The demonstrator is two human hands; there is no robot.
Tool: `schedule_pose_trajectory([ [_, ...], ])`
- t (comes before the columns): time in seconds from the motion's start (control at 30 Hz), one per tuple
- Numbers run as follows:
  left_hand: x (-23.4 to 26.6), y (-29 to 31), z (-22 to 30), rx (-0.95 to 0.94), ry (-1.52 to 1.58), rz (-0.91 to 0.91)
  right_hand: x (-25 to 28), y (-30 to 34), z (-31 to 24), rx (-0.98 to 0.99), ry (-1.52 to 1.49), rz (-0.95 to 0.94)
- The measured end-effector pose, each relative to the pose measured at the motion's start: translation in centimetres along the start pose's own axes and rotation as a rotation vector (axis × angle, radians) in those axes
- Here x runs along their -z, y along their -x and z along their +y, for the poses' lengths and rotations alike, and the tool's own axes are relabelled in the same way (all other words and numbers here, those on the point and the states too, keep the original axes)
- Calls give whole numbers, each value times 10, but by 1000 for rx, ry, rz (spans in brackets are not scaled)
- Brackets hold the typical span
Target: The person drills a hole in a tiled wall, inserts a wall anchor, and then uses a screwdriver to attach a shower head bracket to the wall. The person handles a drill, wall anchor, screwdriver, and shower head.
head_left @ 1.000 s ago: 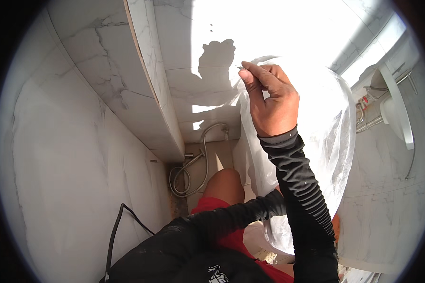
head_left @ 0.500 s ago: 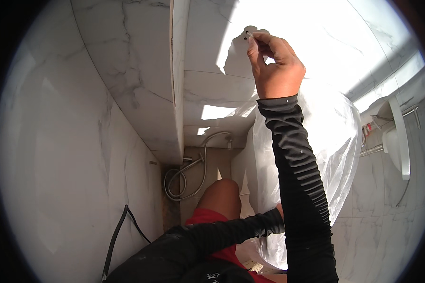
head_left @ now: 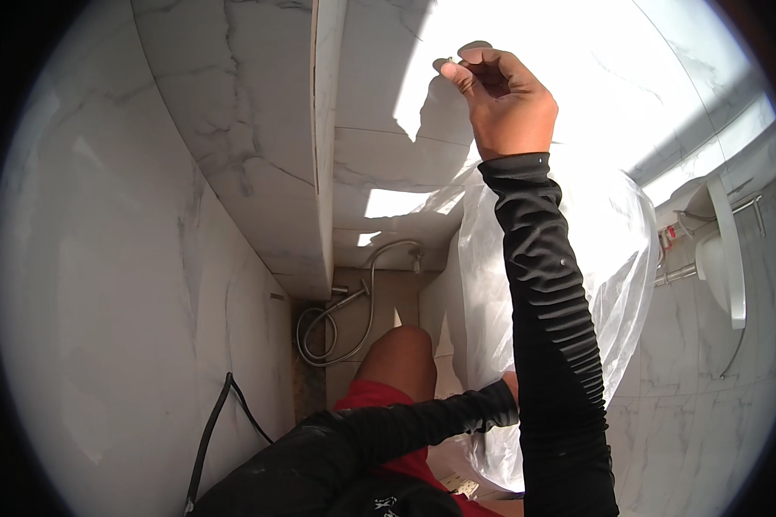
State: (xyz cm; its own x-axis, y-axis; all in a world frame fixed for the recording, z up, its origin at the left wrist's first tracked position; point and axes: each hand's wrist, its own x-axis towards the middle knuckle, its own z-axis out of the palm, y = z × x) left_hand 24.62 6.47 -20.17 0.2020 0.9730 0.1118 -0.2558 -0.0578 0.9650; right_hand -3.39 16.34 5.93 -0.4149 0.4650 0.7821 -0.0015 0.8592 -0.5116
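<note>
My right hand (head_left: 517, 108) is raised to the sunlit tiled wall (head_left: 379, 77), with thumb and forefinger curled toward each other. At the thumb tip is a small pale piece (head_left: 451, 59), too small to name, close against the wall. The fingers cover the spot where two dark holes showed before. Low down, my left hand (head_left: 510, 384) reaches across to the right, beside clear plastic sheeting (head_left: 483, 284). My right forearm hides its fingers, so I cannot tell whether it holds anything.
The plastic sheeting drapes over a large pale shape on the right. A shower hose (head_left: 372, 302) lies looped in the corner beyond my knee. A narrow wall edge (head_left: 326, 155) juts out left of it. A black cable (head_left: 207, 439) runs at lower left; a white basin (head_left: 722, 258) hangs far right.
My right hand has shifted slightly up, and its thumb and forefinger have loosened from a tight pinch. The thumb now covers the two wall holes. My left arm has hardly moved.
</note>
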Motion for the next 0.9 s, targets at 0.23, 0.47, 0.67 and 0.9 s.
schedule_pose_trajectory([
  [0.23, 1, 3, -2, 0, 14, 14, 2, -6, -6, -94, -33, -39],
  [0.47, 11, 28, -19, -2, -35, 36, -4, -17, -16, -201, 249, -49],
  [0.67, 21, 16, 34, 90, 184, 18, 57, 25, -39, -252, 53, -373],
  [0.9, 120, 52, 117, -276, 1230, 398, 169, 162, -59, -344, 67, -289],
])
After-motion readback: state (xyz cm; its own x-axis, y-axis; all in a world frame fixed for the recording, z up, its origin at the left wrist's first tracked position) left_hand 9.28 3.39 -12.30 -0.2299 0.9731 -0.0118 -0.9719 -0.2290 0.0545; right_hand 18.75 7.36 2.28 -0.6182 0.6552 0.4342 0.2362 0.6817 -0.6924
